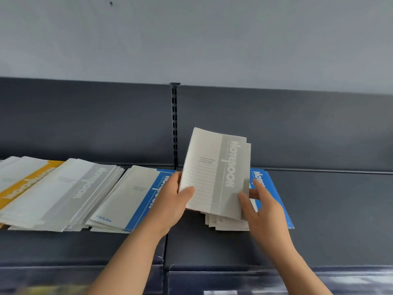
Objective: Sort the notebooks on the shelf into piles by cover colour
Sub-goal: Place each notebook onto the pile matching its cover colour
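Observation:
A grey-striped notebook (214, 173) is held upright above the shelf, with more notebooks behind it. My left hand (170, 201) grips its lower left edge, thumb on the cover. My right hand (261, 205) pinches its lower right corner. Beneath lies an unsorted pile (274, 188) with a blue-striped cover showing. Left of my hands lie a blue-striped pile (131, 199), a grey-striped pile (70, 192) and a yellow-striped pile (23, 179).
The dark grey shelf (340, 216) stretches on to the right of the unsorted pile. A slotted upright (174, 124) divides the back panel. The shelf's front lip (212, 271) runs across below my forearms.

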A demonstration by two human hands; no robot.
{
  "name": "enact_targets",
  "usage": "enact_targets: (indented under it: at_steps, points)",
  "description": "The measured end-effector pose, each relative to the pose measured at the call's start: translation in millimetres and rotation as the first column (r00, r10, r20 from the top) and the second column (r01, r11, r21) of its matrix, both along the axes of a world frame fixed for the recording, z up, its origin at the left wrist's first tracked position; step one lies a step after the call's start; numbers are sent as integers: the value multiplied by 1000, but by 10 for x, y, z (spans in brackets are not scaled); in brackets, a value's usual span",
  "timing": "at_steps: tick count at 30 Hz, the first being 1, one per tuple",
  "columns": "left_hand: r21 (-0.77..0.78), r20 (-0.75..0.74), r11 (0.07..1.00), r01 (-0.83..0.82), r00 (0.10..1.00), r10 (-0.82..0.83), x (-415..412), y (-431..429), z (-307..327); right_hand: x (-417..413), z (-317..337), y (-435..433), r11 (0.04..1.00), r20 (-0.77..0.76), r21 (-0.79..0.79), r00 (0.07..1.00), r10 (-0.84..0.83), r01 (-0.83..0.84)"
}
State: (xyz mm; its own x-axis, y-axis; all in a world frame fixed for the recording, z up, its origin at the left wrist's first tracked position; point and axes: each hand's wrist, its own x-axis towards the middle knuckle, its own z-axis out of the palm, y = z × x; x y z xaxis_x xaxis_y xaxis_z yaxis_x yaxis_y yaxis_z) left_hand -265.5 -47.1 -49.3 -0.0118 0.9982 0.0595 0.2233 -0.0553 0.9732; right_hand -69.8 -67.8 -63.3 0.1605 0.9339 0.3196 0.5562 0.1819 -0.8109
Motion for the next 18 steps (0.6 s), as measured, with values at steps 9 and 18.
enact_targets:
  at_steps: [9, 18]
  points:
    - [176, -110, 958, -228, 962, 250, -948, -444, -33, -987, 106, 14, 985, -27, 10, 985, 170, -170]
    - [183, -345, 932, -313, 867, 359, -2408, -677, 98, -2465, 112, 80, 946, -25, -60, 948, 316, -317]
